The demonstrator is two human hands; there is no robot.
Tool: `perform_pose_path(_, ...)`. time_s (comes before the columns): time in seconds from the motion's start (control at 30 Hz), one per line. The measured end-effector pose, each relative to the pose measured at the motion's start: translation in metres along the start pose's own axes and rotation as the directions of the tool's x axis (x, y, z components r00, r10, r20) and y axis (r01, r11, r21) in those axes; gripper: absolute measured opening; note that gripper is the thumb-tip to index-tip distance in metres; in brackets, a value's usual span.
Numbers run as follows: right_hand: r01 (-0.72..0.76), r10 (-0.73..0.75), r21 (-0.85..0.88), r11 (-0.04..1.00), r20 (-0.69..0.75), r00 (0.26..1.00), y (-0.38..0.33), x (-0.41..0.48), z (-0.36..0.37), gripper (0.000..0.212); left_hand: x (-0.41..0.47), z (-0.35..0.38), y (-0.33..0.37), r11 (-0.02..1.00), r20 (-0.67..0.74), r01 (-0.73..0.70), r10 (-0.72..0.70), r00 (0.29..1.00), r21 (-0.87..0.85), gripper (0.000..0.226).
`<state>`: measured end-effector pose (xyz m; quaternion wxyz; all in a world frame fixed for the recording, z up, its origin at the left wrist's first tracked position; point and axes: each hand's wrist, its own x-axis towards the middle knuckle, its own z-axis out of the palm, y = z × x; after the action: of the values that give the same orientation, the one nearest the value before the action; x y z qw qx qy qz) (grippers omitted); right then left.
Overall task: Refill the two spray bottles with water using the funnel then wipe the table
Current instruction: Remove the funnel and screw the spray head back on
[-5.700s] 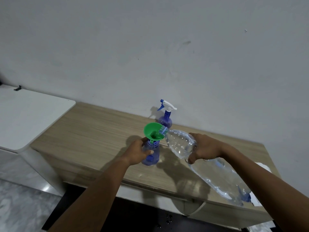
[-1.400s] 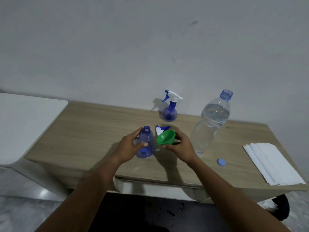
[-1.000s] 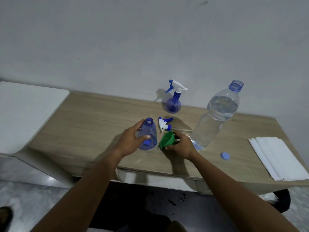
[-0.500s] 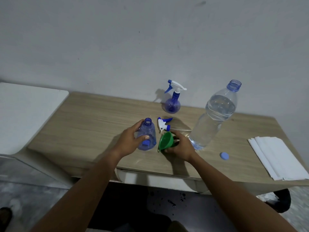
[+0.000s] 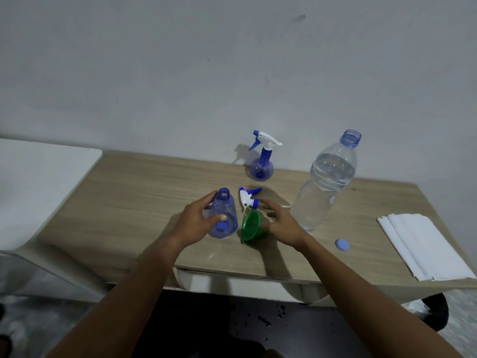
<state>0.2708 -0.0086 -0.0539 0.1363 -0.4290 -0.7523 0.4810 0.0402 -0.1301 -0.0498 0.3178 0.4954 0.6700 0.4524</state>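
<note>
Progress, as we judge it:
- Near bottle: upright on the table, neck open. We cannot read its water level.
- Funnel: out of the neck, on its side just right of that bottle. We take this pour as finished.
- Spray head: loose on the table behind the funnel, not yet screwed back on.
- Far bottle: by the wall, head on. We cannot tell whether it is filled.
- Water bottle: upright, uncapped and mostly full. Its cap lies apart from it.
- Cloths: folded at the right edge. Wiping is still to do.

Hands:
- Left hand: fingers and thumb wrapped round the near bottle.
- Right hand: fingers spread loosely beside the funnel, holding nothing.

Writing: we find no label, brand or lettering we can read.
</note>
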Motion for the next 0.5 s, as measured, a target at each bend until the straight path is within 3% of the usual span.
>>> perform_pose_path(0.13, 0.027, -0.024, 0.015, 1.000, -0.180, 0.983, -0.023, 0.023, -0.001, 0.042, 0.001, 0.001, 0.001, 1.000, -0.027, 0.008, -0.008, 1.000, -0.015, 0.067)
perform_pose_path(0.33, -0.161, 0.132, -0.176, 0.971, -0.168, 0.977, -0.015, 0.076, 0.000, 0.036, 0.008, 0.000, 0.000, 1.000, -0.015, 0.020, -0.021, 1.000, -0.014, 0.063)
perform_pose_path(0.5, -0.211, 0.187, -0.357, 0.910, -0.099, 0.977, 0.002, 0.100, 0.001, 0.036, 0.013, 0.003, -0.006, 1.000, -0.032, 0.028, -0.029, 0.999, -0.013, 0.064)
